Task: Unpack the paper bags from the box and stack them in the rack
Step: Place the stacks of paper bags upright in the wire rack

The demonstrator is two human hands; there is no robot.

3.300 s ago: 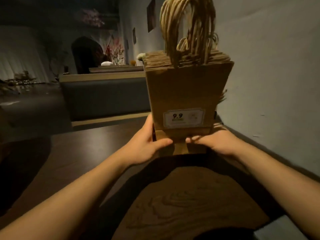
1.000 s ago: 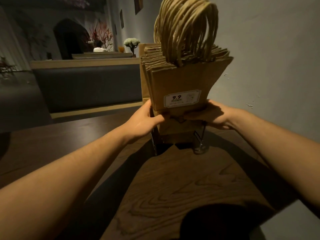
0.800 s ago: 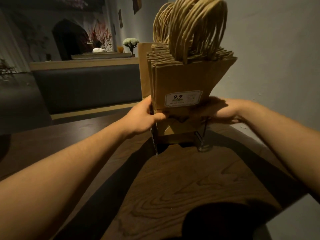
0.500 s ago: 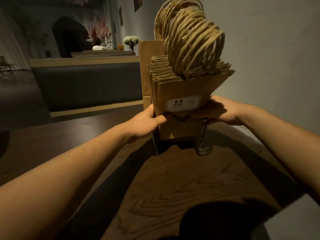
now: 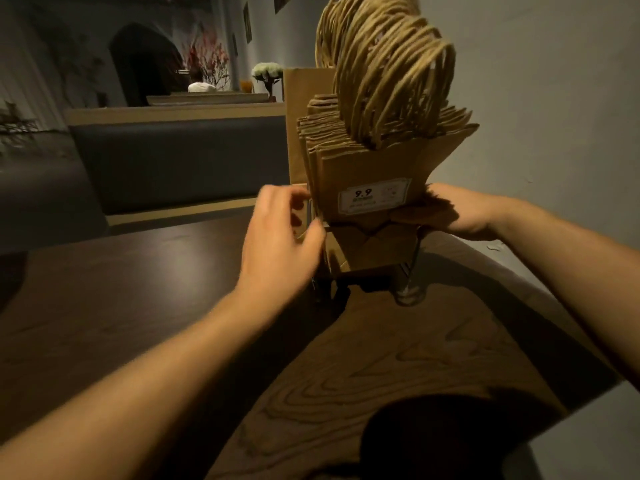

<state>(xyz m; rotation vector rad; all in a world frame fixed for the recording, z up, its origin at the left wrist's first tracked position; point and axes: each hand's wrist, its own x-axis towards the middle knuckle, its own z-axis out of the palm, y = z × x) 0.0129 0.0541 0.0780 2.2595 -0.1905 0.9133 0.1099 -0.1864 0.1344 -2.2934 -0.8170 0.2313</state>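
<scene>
A thick bundle of flat brown paper bags (image 5: pixel 367 168) stands upright in a dark wire rack (image 5: pixel 408 271) on the wooden table, twine handles (image 5: pixel 384 71) bunched on top and a white "9.9" label (image 5: pixel 374 199) on the front bag. My right hand (image 5: pixel 457 213) grips the bundle's right side at label height. My left hand (image 5: pixel 280 244) hovers by the bundle's left edge, fingers loosely spread and blurred, holding nothing. Another tall brown bag or box (image 5: pixel 298 133) stands just behind the bundle.
The dark wooden table (image 5: pixel 381 375) runs along a grey wall (image 5: pixel 554 116) on the right. A dark bench back (image 5: pixel 173 161) lies beyond the table's far edge. White flowers (image 5: pixel 266 71) stand far behind. A round dark shadow covers the table's near edge.
The bundle has sunk lower into the rack. My left hand has let go of the bundle's left side and drawn slightly back; my right hand keeps its hold.
</scene>
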